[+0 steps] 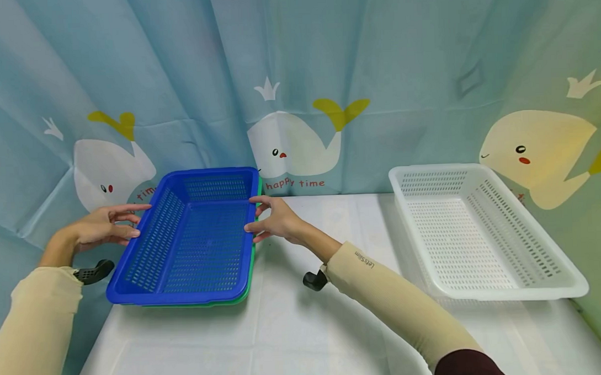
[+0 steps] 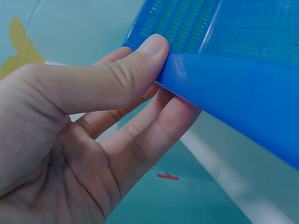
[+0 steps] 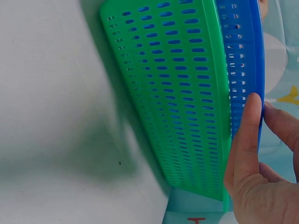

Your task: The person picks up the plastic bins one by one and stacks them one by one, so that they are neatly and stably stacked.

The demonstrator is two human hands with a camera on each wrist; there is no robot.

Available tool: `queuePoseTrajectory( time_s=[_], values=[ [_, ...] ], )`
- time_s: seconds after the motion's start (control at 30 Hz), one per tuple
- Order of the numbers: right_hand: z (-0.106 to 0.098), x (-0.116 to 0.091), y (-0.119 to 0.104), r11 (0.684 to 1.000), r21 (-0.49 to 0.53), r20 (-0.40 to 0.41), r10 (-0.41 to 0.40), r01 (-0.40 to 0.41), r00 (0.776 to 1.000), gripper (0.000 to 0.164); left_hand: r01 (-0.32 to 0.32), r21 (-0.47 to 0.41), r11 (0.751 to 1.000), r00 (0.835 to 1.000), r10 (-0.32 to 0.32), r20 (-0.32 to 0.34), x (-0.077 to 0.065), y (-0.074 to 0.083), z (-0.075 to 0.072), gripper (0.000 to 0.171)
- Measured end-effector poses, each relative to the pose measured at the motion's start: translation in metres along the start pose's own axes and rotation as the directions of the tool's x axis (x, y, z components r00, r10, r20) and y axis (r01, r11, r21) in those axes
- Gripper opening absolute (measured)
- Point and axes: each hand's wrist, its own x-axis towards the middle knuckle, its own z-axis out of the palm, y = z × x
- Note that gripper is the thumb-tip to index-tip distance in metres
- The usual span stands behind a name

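A blue perforated plastic basket [image 1: 208,240] sits nested in a green basket [image 3: 163,93] on the left part of the table. My left hand [image 1: 105,227] holds the blue basket's left rim, thumb on top and fingers beneath, as the left wrist view shows. On the opposite side my right hand [image 1: 277,218] pinches the blue rim between thumb and fingers. In the right wrist view the blue wall rises above the green rim, and the green basket's slotted side stands on the white cloth.
A white perforated basket [image 1: 461,242] stands at the right of the table, its rim doubled below like a stack. Behind the table hangs a light blue curtain [image 1: 296,55] printed with whales. White cloth [image 1: 305,320] covers the tabletop.
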Motion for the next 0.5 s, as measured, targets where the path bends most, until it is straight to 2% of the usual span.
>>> queuePoseTrajectory(
  time_s=[0.5],
  values=[
    [0.0005,-0.0026,0.0024,1.0,0.0,0.003,0.002,-0.002,1.0,0.074,0.008,-0.018,1.0,1.0,-0.008,-0.004,0.0006,0.0015,0.002,0.067]
  ],
)
